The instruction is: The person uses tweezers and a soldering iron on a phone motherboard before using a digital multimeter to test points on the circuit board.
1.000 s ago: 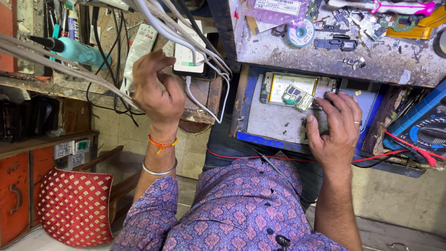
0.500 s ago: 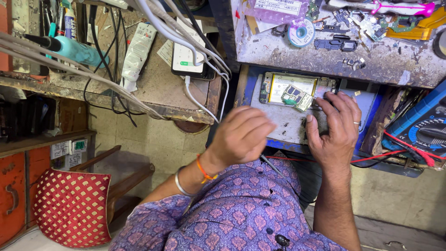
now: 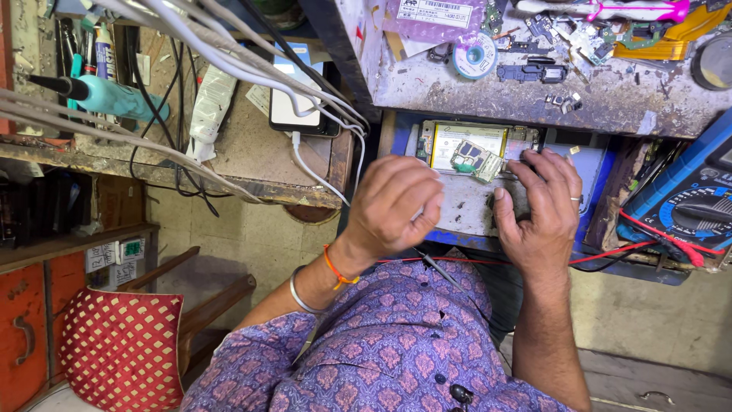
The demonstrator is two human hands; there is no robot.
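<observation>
Both hands down on one opened phone

Left hand hovers curled, fingers together, nothing visibly gripped; right hand (one ring) rests spread-fingered on the opened phone lying in the blue tray. Further out: one multimeter, one solder reel, one white phone, one teal iron.

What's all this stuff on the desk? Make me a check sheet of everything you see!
Surface: worn grey bench, stained; blue tray below.
Job's things: opened phone, yellow battery and circuit board showing.
Clutter: solder roll, small parts, white phone, teal soldering iron.
Hands: left hand fingers curled over the tray; right hand presses on the tray, ring on one finger.
Cables: white bundle overhead; red lead towards the blue multimeter.
Surroundings: red patterned cushion, wooden chair.
</observation>
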